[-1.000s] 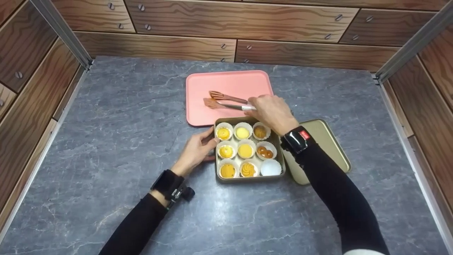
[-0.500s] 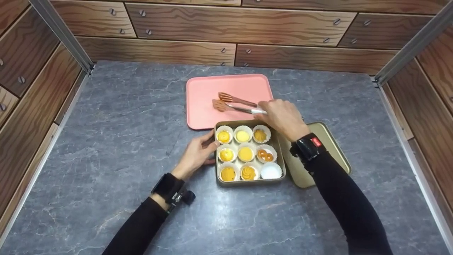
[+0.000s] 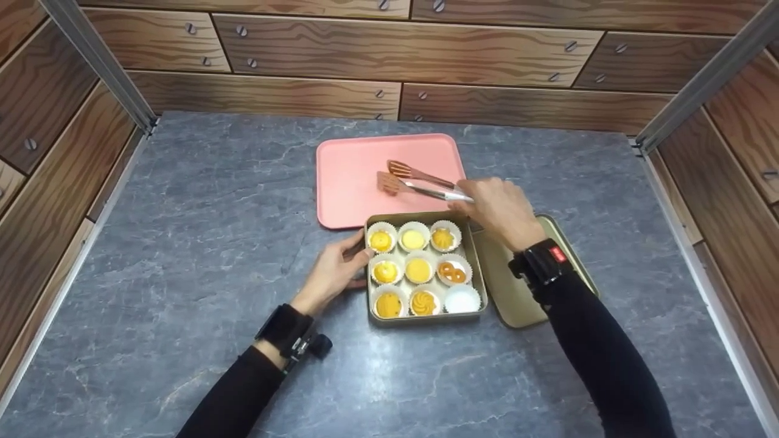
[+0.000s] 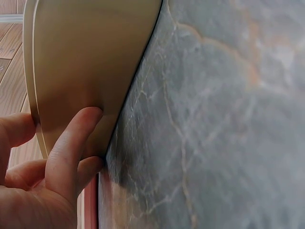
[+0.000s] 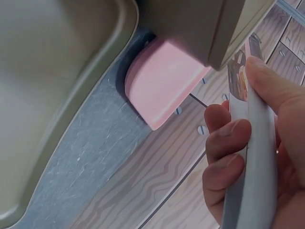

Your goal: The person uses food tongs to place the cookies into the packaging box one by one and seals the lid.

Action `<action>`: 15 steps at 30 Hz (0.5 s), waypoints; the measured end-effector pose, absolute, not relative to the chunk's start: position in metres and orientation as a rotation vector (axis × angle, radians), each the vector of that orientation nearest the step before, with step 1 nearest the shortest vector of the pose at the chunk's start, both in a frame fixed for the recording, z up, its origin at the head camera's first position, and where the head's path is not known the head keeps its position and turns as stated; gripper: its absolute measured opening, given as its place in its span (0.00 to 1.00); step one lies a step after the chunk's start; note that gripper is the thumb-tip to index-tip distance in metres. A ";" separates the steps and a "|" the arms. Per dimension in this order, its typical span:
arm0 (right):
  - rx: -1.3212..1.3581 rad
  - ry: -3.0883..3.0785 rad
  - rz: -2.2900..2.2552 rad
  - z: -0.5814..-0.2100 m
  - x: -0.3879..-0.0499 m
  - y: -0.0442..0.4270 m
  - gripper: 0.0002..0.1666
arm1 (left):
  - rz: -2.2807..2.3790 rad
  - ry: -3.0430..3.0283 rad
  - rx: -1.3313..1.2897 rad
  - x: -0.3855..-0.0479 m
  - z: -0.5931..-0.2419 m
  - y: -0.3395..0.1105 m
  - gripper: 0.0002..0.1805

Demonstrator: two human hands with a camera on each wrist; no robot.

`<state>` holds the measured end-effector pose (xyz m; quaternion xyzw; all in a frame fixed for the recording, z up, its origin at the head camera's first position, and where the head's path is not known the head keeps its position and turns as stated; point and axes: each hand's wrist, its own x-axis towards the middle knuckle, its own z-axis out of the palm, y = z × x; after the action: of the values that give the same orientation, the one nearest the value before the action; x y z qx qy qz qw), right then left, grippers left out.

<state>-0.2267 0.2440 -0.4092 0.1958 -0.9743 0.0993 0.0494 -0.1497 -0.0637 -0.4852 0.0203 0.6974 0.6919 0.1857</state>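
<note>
My right hand (image 3: 499, 210) grips the white handle of a pair of tongs (image 5: 259, 157). Their brown slotted tips (image 3: 389, 182) point left over the pink tray (image 3: 341, 182), spread apart with nothing between them. Just below sits a gold tin (image 3: 481, 274) holding paper cups of cookies, among them a pretzel-shaped cookie (image 3: 453, 273) and a swirled cookie (image 3: 424, 303). Only white shows in the near right paper cup (image 3: 462, 299). My left hand (image 3: 331, 267) holds the tin's left side, thumb at the rim and fingers against the outer wall (image 4: 95, 57).
The tin's gold lid (image 3: 517, 292) lies right of the tin, partly under my right forearm. The tray stands directly behind the tin, on the grey marbled table (image 3: 231, 213). Wood-patterned walls (image 3: 341, 48) enclose the back and sides.
My right hand has shifted right and a little nearer, drawing the tongs' tips rightward over the tray. The left hand stays at the tin. The head view has tilted slightly upward.
</note>
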 end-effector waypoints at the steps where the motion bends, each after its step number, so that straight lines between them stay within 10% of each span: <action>1: 0.592 -2.976 0.307 -0.408 -0.226 0.246 0.17 | 1.945 1.966 0.054 -0.150 -0.485 -0.064 0.37; 15: 0.592 -2.946 0.311 -0.404 -0.207 0.274 0.20 | 1.942 1.954 0.055 -0.149 -0.484 -0.064 0.38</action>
<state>-0.2067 0.2742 -0.4036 0.1956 -0.9734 0.1027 0.0605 -0.1492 -0.0644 -0.4841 0.0195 0.6960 0.6917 0.1916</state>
